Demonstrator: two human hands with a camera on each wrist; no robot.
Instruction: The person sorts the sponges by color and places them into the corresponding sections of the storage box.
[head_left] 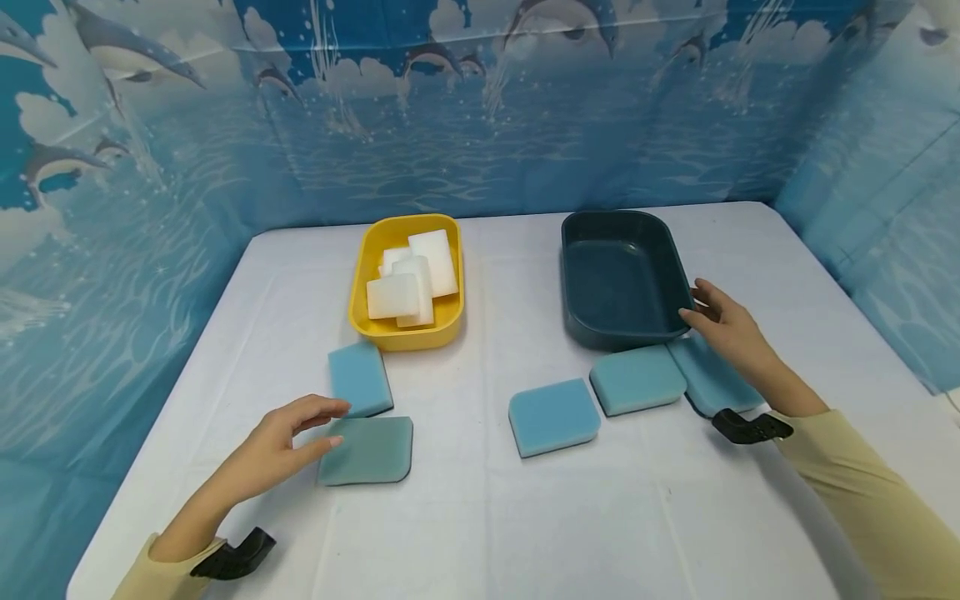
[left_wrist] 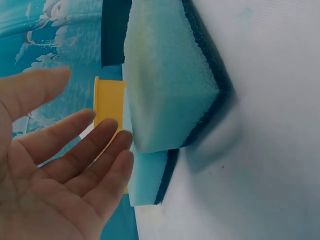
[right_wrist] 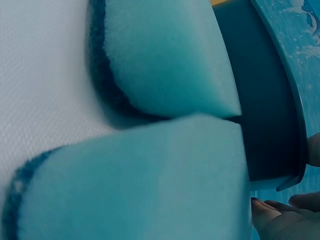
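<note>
My left hand [head_left: 279,446] hovers at the left edge of a grey-green scouring sponge [head_left: 367,450], thumb over it; fingers are loosely spread in the left wrist view. A blue sponge [head_left: 358,379] lies just behind. My right hand [head_left: 723,329] is at the front right corner of a dark blue tub [head_left: 626,333], thumb near the rim and fingers outside the wall. Whether it presses the tub is unclear. In front of the tub lie three blue sponges: one under my right wrist [head_left: 712,379], a middle one [head_left: 637,381] and one further left [head_left: 553,417].
A yellow tub [head_left: 405,340] at the back holds several white sponges [head_left: 393,296]. The table has a white cloth [head_left: 480,525]. Blue dolphin-print curtains [head_left: 480,150] stand behind the table and at its sides.
</note>
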